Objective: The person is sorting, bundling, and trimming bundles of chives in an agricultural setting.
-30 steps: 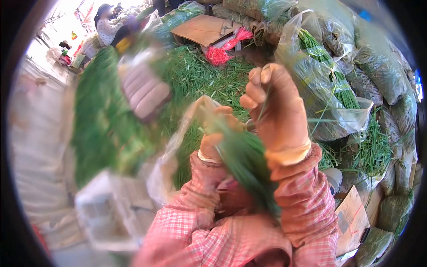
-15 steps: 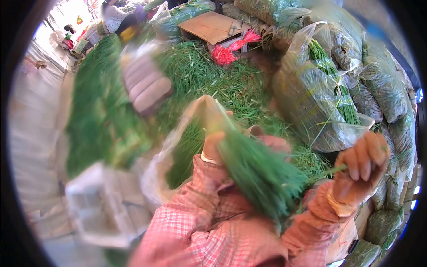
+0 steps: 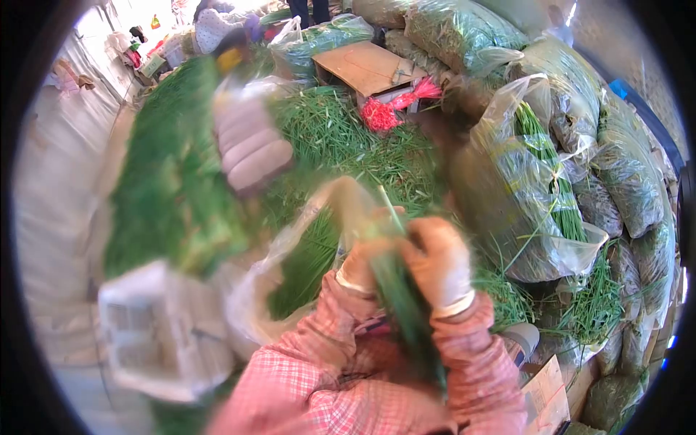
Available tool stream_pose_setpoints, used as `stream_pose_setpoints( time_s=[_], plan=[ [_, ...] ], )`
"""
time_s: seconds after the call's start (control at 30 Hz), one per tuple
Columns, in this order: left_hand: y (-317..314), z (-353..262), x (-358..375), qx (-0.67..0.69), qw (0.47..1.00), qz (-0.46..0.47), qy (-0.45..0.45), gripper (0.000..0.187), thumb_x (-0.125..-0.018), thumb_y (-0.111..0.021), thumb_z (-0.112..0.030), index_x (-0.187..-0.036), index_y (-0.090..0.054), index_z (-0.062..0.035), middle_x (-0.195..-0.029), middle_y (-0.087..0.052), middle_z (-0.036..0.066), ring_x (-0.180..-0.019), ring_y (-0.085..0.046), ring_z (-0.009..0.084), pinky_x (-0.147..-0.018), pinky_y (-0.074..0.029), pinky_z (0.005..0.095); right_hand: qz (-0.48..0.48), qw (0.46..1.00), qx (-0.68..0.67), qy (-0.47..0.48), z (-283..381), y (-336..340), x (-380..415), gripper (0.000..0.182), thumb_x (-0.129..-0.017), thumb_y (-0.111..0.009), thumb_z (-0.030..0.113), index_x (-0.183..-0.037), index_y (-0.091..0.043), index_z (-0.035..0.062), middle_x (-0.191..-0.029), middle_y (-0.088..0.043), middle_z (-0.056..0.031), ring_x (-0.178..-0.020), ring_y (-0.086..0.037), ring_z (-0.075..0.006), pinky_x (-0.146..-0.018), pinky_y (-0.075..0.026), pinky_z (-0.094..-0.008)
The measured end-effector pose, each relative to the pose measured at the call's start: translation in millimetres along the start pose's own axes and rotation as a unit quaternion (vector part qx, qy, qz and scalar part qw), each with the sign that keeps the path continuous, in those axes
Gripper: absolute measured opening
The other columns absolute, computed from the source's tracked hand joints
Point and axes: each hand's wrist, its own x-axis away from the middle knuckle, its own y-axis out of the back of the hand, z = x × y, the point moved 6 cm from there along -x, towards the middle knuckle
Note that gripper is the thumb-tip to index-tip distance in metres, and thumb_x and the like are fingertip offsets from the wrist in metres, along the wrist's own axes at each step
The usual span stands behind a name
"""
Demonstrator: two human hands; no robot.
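Observation:
Wrapped round the upper end of a bunch of long green stalks [image 3: 409,308] is my left hand [image 3: 362,262], in an orange glove. The bunch hangs down in front of the checked pink shirt and is blurred. My right hand [image 3: 441,262], also gloved, is closed against the right side of the same bunch, close to my left hand; whatever its fingers pinch there is too smeared to make out. An open clear plastic bag [image 3: 254,290] with green stalks inside lies just left of my left hand.
Cut stalks [image 3: 319,123] cover the floor ahead. A padded grey cushion [image 3: 254,152] and white crate [image 3: 148,333] are at left. A cardboard piece [image 3: 368,67] and pink ties [image 3: 380,114] lie ahead. Filled bags [image 3: 500,181] pile up at right. Another person [image 3: 217,32] is at the back left.
My right hand has come in from the far right to the bunch beside my left hand. The bunch now hangs more steeply and looks narrower. The view has shifted slightly.

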Motion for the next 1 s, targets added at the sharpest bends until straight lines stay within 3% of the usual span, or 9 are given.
stream_pose_setpoints(
  time_s=[0.13,0.37,0.6,0.67,0.73,0.8,0.87,0.93,1.0],
  plan=[
    [9,-14,1,-0.019,1.0,-0.006,-0.011,0.058,-0.073,-0.063,-0.015,-0.125,-0.039,-0.0018,-0.095,-0.057,0.011,-0.085,-0.059,0.0195,-0.076,-0.049,0.0292,0.004,1.0,-0.004,-0.008,3,-2,10,0.012,-0.076,-0.062,0.018,-0.081,-0.056,0.0089,-0.07,-0.053,-0.0086,-0.066,-0.054,-0.0279,-0.055,-0.042,-0.0386],
    [20,-3,-2,-0.04,0.999,-0.003,0.025,0.053,-0.072,-0.064,-0.013,-0.119,-0.042,0.0005,-0.089,-0.059,0.009,-0.091,-0.057,0.0247,-0.081,-0.048,0.0371,0.095,0.973,0.206,0.032,9,-37,46,0.006,-0.074,-0.055,0.009,-0.08,-0.052,0.0094,-0.066,-0.048,-0.0061,-0.061,-0.051,-0.0243,-0.053,-0.043,-0.0357],
    [-13,-28,-22,-0.058,0.996,0.038,-0.059,0.032,-0.068,-0.068,-0.003,-0.096,-0.052,-0.0022,-0.08,-0.06,0.01,-0.081,-0.059,0.0214,-0.075,-0.049,0.0348,0.004,0.992,0.105,0.064,37,45,32,0.032,-0.071,-0.056,0.005,-0.103,-0.057,0.0032,-0.092,-0.059,-0.0148,-0.077,-0.058,-0.0302,-0.063,-0.046,-0.0374],
    [-63,-63,-39,-0.156,0.967,0.112,-0.165,0.032,-0.067,-0.069,-0.003,-0.095,-0.053,-0.0013,-0.08,-0.059,0.009,-0.078,-0.058,0.0194,-0.076,-0.048,0.0353,-0.098,0.985,0.132,-0.047,26,98,64,0.048,-0.074,-0.062,0.02,-0.117,-0.051,0.0029,-0.102,-0.058,-0.0166,-0.088,-0.056,-0.0269,-0.069,-0.047,-0.0359],
    [-141,-89,-37,-0.189,0.927,0.201,-0.255,0.031,-0.066,-0.07,-0.003,-0.092,-0.054,-0.0013,-0.079,-0.059,0.009,-0.075,-0.058,0.0171,-0.074,-0.048,0.0333,-0.179,0.952,-0.113,-0.219,-1,138,99,0.024,-0.083,-0.057,0.013,-0.102,-0.059,-0.0033,-0.106,-0.06,-0.0138,-0.092,-0.057,-0.02,-0.078,-0.044,-0.029],
    [-209,-87,-27,-0.387,0.775,0.367,-0.34,0.029,-0.073,-0.068,-0.015,-0.094,-0.055,-0.0017,-0.082,-0.059,0.01,-0.079,-0.058,0.0176,-0.074,-0.047,0.0335,-0.088,0.896,-0.34,-0.273,-19,124,117,0.037,-0.08,-0.06,0.022,-0.107,-0.055,-0.0025,-0.104,-0.058,-0.014,-0.091,-0.056,-0.0205,-0.075,-0.046,-0.0309],
    [-258,-50,3,-0.547,0.492,0.479,-0.478,0.038,-0.075,-0.064,-0.031,-0.098,-0.056,-0.0022,-0.089,-0.059,0.011,-0.088,-0.057,0.0207,-0.076,-0.045,0.0343,0.005,0.783,-0.543,-0.302,-32,103,131,0.05,-0.077,-0.062,0.031,-0.113,-0.05,-0.0017,-0.102,-0.057,-0.0142,-0.09,-0.054,-0.021,-0.072,-0.047,-0.0327],
    [-267,19,32,-0.558,0.397,0.582,-0.438,0.022,-0.064,-0.063,-0.025,-0.077,-0.058,-0.0078,-0.068,-0.056,0.006,-0.07,-0.058,0.0228,-0.064,-0.046,0.0366,0.101,0.623,-0.711,-0.31,-34,85,140,0.064,-0.073,-0.065,0.04,-0.119,-0.045,-0.0009,-0.1,-0.056,-0.0144,-0.088,-0.053,-0.0215,-0.069,-0.048,-0.0346],
    [-245,78,72,-0.527,0.305,0.632,-0.48,0.013,-0.06,-0.061,-0.023,-0.062,-0.059,-0.0107,-0.057,-0.054,0.004,-0.063,-0.058,0.0229,-0.059,-0.048,0.0375,0.123,0.552,-0.761,-0.318,-33,75,150,0.066,-0.073,-0.065,0.041,-0.119,-0.045,-0.0015,-0.1,-0.056,-0.0143,-0.088,-0.053,-0.0213,-0.069,-0.048,-0.0346]
  ],
)
